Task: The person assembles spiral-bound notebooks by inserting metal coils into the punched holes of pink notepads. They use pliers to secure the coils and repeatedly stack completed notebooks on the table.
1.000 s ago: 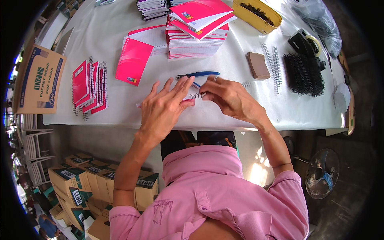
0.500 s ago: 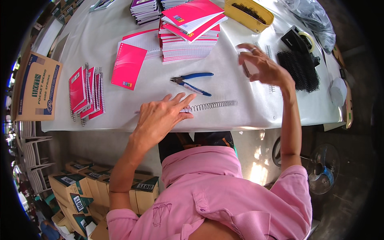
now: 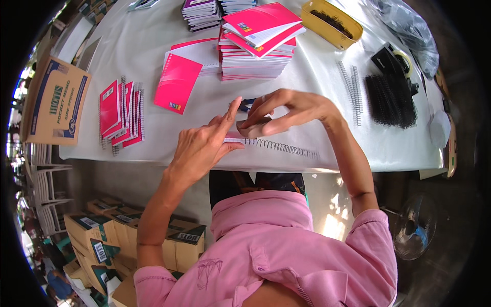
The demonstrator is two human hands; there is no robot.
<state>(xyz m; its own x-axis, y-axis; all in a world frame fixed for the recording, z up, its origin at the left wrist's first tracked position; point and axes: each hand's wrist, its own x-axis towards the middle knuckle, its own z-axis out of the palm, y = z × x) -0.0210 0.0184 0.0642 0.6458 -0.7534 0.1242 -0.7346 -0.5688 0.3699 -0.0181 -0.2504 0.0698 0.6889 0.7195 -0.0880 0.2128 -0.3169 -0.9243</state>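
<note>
My left hand (image 3: pixel 197 143) holds a small pink notepad (image 3: pixel 234 137) near the table's front edge, thumb and fingers on either side of it and the index finger stretched up. Most of the pad is hidden beneath the hand. A dark wire spiral (image 3: pixel 286 148) runs out of the pad to the right, over the tabletop. My right hand (image 3: pixel 296 110) is closed on a small brownish flat block (image 3: pixel 250 128), which is at the pad beside the spiral's start. Behind the right fingers lie blue-handled cutting pliers (image 3: pixel 247 104), mostly covered.
Bound pink notepads (image 3: pixel 120 115) lie at left, near a cardboard box (image 3: pixel 59 102). Loose pink covers (image 3: pixel 176 82) and a notepad stack (image 3: pixel 258 64) stand farther back. Right are a yellow tray (image 3: pixel 332 23), loose spirals (image 3: pixel 353 92), a black spiral heap (image 3: pixel 391 100) and a tape dispenser (image 3: pixel 386 59).
My right hand has swung left from the table's right side, bringing the brownish block to the notepad and covering much of the pliers. The left hand stays on the pad.
</note>
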